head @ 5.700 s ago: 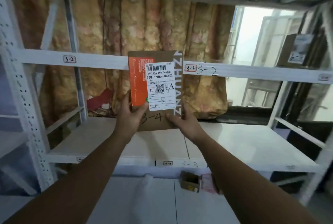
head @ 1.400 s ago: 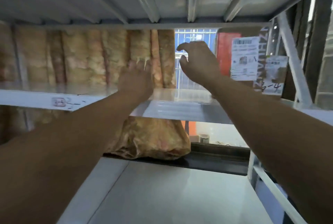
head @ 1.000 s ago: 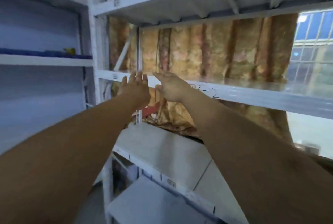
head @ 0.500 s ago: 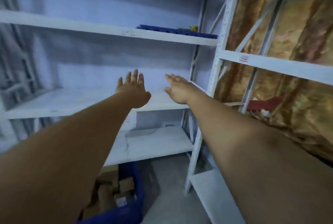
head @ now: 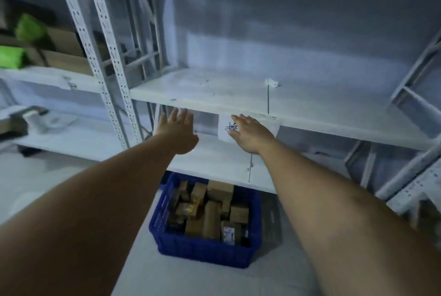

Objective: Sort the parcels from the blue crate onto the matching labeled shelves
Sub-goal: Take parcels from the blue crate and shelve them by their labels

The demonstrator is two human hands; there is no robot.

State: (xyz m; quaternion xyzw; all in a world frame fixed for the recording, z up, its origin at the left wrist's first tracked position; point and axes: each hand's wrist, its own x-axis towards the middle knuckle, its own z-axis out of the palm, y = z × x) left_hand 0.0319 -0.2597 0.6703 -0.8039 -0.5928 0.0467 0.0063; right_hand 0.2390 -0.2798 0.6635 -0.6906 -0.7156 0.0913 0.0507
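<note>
Our left hand (head: pixel 177 132) and right hand (head: pixel 250 134) hovered empty, fingers straight, before a white metal shelf (head: pixel 310 105) with a scribbled white paper label (head: pixel 223 134). Below them, a blue plastic crate (head: pixel 202 250) held brown cardboard parcels (head: pixel 210 210).

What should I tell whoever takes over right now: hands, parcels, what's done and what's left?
Left hand open, right hand open, both held out before the white shelf, holding nothing.
Blue crate stands on the floor below, with many brown parcels in it.
Done: the parcel held seconds ago is shelved, out of view now.
Left: pick the next parcel, read its mark, shelve it; repeat until the crate is empty.
</note>
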